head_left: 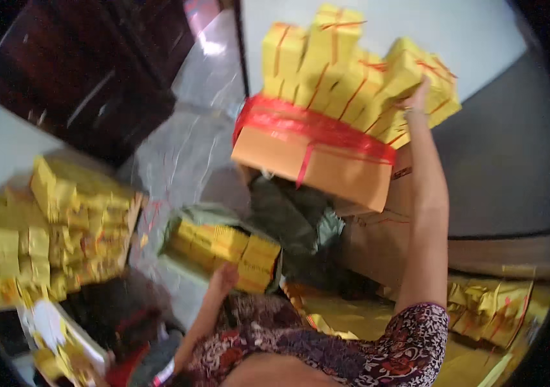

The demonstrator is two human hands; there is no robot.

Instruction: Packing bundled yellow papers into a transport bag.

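Note:
My right arm reaches far out, and my right hand point(417, 98) grips the side of a yellow paper bundle point(404, 61) bound with red string. That bundle is at the right end of a row of similar tied yellow bundles point(333, 48), stacked on a brown cardboard box point(346, 171) with red plastic wrap point(314, 126) along its upper edge. My left hand point(225, 276) is low, at the near side of an open green sack point(175, 258) holding several yellow packs point(220, 242). Its fingers are blurred, and whether they touch a pack is unclear.
A big pile of yellow packs point(81, 226) stands at the left. Dark green cloth point(291, 209) lies between the sack and the box. More yellow bundles point(491, 309) sit at the lower right. Dark wooden doors point(81, 64) stand far left, beyond the grey marbled floor point(207, 97).

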